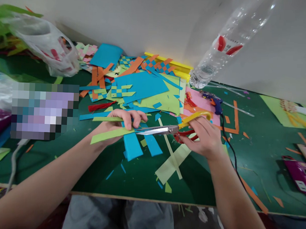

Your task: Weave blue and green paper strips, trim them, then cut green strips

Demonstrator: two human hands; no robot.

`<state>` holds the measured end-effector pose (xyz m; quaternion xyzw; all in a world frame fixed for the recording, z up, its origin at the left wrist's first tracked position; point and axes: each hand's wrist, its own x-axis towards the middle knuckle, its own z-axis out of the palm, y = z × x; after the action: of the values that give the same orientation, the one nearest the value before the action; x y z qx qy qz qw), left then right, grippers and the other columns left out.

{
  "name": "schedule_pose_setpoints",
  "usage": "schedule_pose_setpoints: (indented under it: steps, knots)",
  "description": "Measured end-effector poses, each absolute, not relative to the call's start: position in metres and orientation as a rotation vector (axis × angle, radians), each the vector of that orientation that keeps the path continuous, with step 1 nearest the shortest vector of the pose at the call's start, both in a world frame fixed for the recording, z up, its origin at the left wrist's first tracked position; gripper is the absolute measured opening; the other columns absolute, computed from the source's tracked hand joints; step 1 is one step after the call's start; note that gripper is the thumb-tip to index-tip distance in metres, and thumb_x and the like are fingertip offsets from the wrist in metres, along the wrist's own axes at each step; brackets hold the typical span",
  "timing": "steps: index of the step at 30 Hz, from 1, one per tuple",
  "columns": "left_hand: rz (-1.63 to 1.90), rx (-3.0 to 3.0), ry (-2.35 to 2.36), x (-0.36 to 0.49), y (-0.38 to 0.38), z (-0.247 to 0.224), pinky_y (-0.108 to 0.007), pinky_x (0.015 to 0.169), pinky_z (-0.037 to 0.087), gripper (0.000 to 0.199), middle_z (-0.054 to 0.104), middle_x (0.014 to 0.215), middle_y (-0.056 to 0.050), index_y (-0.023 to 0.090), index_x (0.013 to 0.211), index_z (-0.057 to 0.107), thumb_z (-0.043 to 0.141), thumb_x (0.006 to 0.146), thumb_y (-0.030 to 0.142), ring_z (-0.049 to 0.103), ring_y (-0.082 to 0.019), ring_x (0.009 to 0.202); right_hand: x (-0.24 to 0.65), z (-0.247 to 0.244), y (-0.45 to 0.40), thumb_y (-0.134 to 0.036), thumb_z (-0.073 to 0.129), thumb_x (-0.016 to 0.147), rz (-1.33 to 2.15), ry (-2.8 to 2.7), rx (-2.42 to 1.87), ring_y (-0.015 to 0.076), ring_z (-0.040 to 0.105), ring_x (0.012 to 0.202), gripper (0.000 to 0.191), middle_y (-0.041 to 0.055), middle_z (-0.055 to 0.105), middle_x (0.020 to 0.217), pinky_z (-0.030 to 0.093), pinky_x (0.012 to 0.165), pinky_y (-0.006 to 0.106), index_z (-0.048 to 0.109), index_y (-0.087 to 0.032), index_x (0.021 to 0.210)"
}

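My left hand (127, 120) holds a woven piece of blue and green paper strips (133, 145), its fingers pressed on the top of it. Loose ends of green strip stick out to the left and blue ends hang toward the table's front edge. My right hand (204, 133) grips scissors (158, 130) by their yellow and red handles. The blades point left and reach the strips beside my left fingertips. Whether paper lies between the blades is too small to tell.
Coloured paper and woven pieces (146, 87) are heaped at the back of the green table (190, 187). A clear bottle (216, 56) leans there. A glue gun (216, 103) with a black cord lies right of the heap. Plastic bags (51, 49) are at the left, a purple box (299, 173) at the right.
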<state>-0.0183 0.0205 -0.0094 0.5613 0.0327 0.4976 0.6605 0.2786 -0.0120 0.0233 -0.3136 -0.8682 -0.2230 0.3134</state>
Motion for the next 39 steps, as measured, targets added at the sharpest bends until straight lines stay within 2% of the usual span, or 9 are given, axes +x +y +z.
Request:
schedule_pose_setpoints:
  steps: [4,7,16,21,27,31,39]
  knots:
    - [1.123,1.285,0.054,-0.018,0.023,-0.012,-0.034,0.094,0.042,0.013,0.066,0.083,0.001,0.018,0.072,0.066,0.077,0.078,0.020,0.062,-0.017,0.101,0.277,0.025,-0.012,-0.030,0.071,0.079,-0.543,-2.290,-0.833,0.0234,0.063,0.081,0.040,0.0085,0.065,0.087,0.055,0.067,0.036,0.055,-0.014,0.113]
    - [1.125,1.314,-0.007,-0.016,0.026,-0.014,-0.033,0.095,0.043,0.012,0.066,0.084,0.001,0.019,0.074,0.067,0.077,0.079,0.023,0.062,-0.017,0.100,0.275,0.026,-0.012,-0.029,0.070,0.079,-0.502,-2.292,-0.860,0.0231,0.063,0.080,0.038,0.0079,0.064,0.088,0.054,0.064,0.036,0.054,-0.016,0.111]
    - [1.128,1.354,-0.107,-0.015,0.032,-0.017,-0.032,0.094,0.044,0.008,0.069,0.087,0.000,0.019,0.079,0.069,0.075,0.081,0.022,0.064,-0.016,0.099,0.273,0.027,-0.013,-0.028,0.068,0.078,-0.393,-2.331,-0.887,0.0246,0.063,0.086,0.038,0.0091,0.064,0.091,0.055,0.070,0.038,0.051,-0.015,0.110]
    - [1.146,1.326,-0.022,-0.016,0.028,-0.015,-0.034,0.090,0.046,0.009,0.070,0.084,-0.001,0.020,0.075,0.070,0.078,0.077,0.022,0.064,-0.018,0.095,0.273,0.028,-0.014,-0.027,0.069,0.076,-0.371,-2.328,-0.899,0.0257,0.063,0.086,0.040,0.0101,0.065,0.093,0.054,0.069,0.039,0.050,-0.016,0.110]
    - [1.121,1.324,-0.047,-0.016,0.030,-0.017,-0.031,0.093,0.046,0.005,0.070,0.086,0.000,0.020,0.080,0.072,0.077,0.078,0.020,0.063,-0.016,0.097,0.272,0.031,-0.014,-0.030,0.067,0.078,-0.385,-2.330,-0.907,0.0267,0.063,0.086,0.039,0.0103,0.065,0.094,0.054,0.070,0.041,0.050,-0.017,0.111]
    - [1.123,1.364,-0.029,-0.015,0.031,-0.016,-0.030,0.090,0.048,0.007,0.069,0.081,0.000,0.020,0.075,0.072,0.078,0.077,0.020,0.064,-0.015,0.093,0.272,0.029,-0.013,-0.030,0.066,0.077,-0.377,-2.338,-0.902,0.0267,0.064,0.085,0.040,0.0095,0.065,0.092,0.054,0.070,0.041,0.050,-0.017,0.112]
    - [1.167,1.382,0.122,-0.011,0.027,-0.010,-0.034,0.079,0.052,0.017,0.064,0.066,-0.002,0.022,0.063,0.070,0.084,0.070,0.029,0.066,-0.019,0.080,0.272,0.028,-0.013,-0.032,0.066,0.078,-0.439,-2.334,-0.883,0.0250,0.063,0.081,0.040,0.0075,0.064,0.089,0.053,0.068,0.040,0.051,-0.018,0.113]
